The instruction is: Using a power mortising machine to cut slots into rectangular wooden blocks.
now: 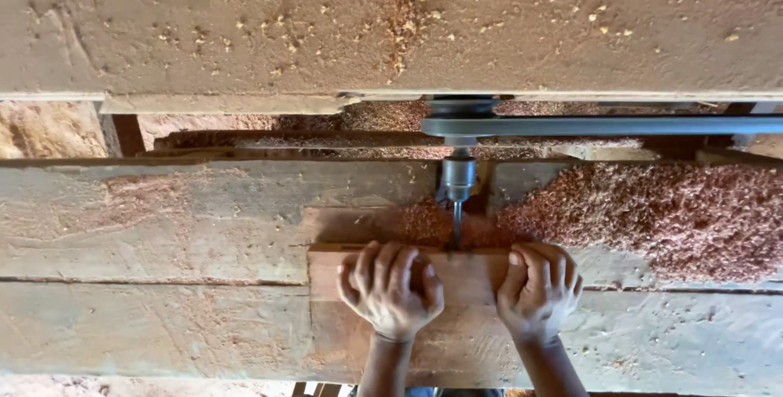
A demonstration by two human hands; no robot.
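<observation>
While I look straight down, the broad plank desk [163,226] fills most of my view, dusted all over with reddish sawdust, and a second wide board [391,22] lies across the top beyond a gap. To my right a thick heap of shavings [677,218] sits on the desk, reaching nearly to my right hand. A grey belt [603,125] runs sideways through the gap, and from it a small chuck with a drill bit [456,201] points toward me, its tip meeting the far edge of the wood block [469,279].

That block lies flat with its long axis running left to right, directly under both my grips. My left hand [390,289] is curled down over its far edge, fingers wrapped together on the wood; my right hand [537,291] is clamped on it the same way, just right of the bit. The bit stands between my two hands, a little nearer the right one, and dead ahead of the block's middle.
</observation>
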